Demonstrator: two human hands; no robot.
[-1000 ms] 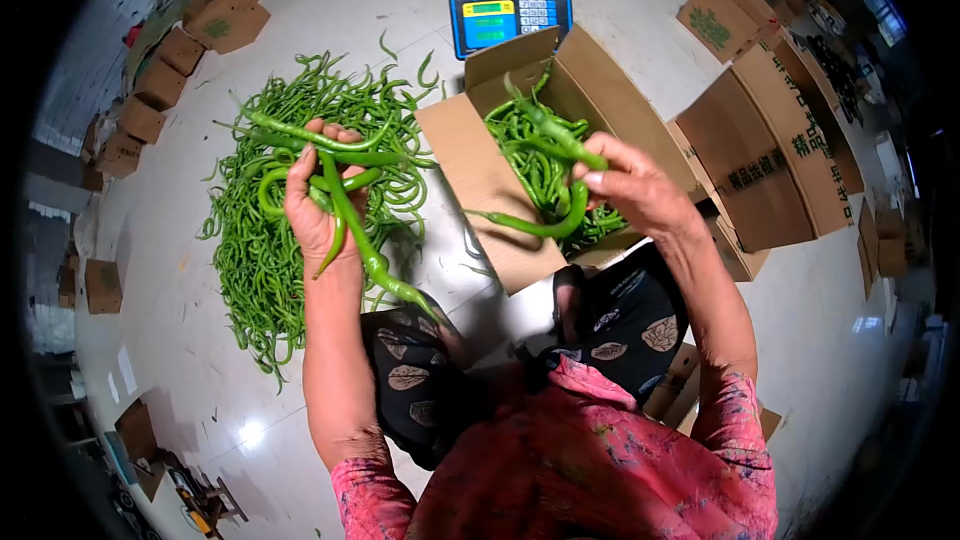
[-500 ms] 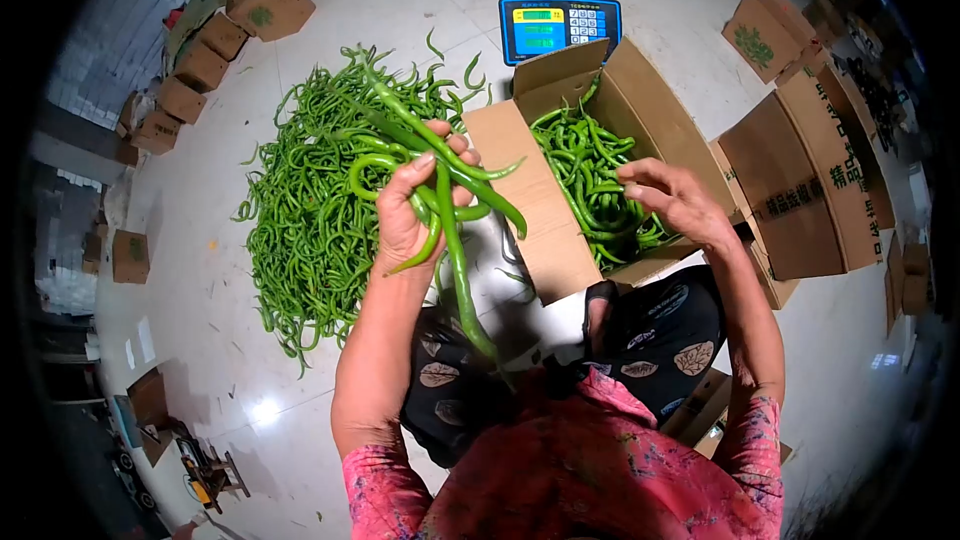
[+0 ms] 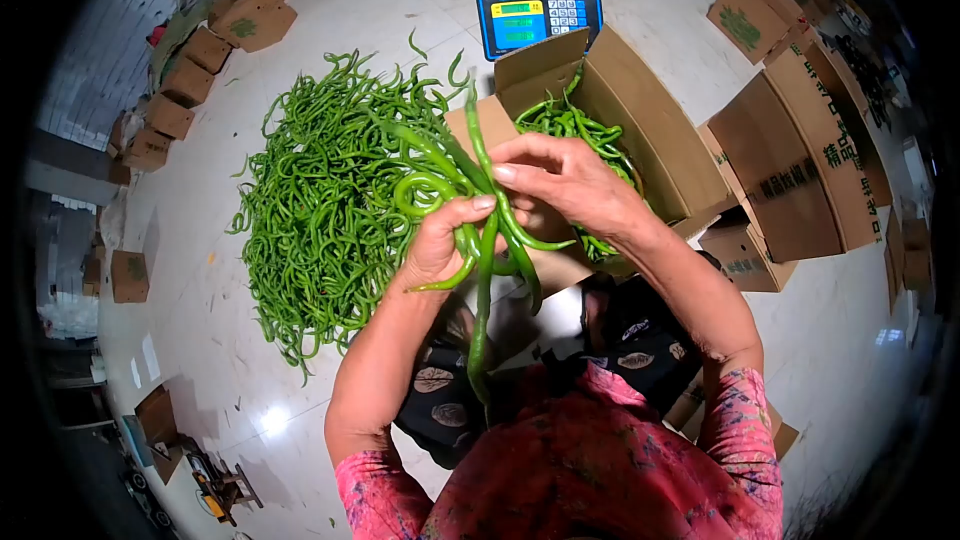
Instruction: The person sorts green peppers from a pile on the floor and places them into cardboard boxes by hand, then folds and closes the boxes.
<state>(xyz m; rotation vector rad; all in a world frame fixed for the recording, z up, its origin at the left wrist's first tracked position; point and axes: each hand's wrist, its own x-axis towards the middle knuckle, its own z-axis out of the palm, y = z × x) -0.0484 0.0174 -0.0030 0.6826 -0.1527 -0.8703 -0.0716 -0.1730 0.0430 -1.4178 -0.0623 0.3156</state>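
My left hand [image 3: 442, 240] is closed around a small bunch of long green chili peppers [image 3: 485, 280], their ends sticking out above and below the fist. My right hand [image 3: 560, 180] has come to the same bunch, thumb and fingers pinching one long chili pepper [image 3: 474, 130] near its upper part. To the left, a big heap of green chili peppers [image 3: 310, 210] lies on the floor. Behind my right hand stands an open cardboard box [image 3: 655, 125] with more chili peppers [image 3: 600, 138] inside, partly hidden by the hand and forearm.
A blue scale display [image 3: 540, 22] stands behind the box. Printed cardboard boxes [image 3: 800, 165] are at the right, and more cardboard boxes [image 3: 190, 75] line the far left. A small stool-like object [image 3: 222, 480] is at the lower left. My knees are just below the hands.
My right hand has moved left from over the box to the bunch and now pinches a chili pepper. My left hand, still holding the bunch, has shifted slightly right and down.
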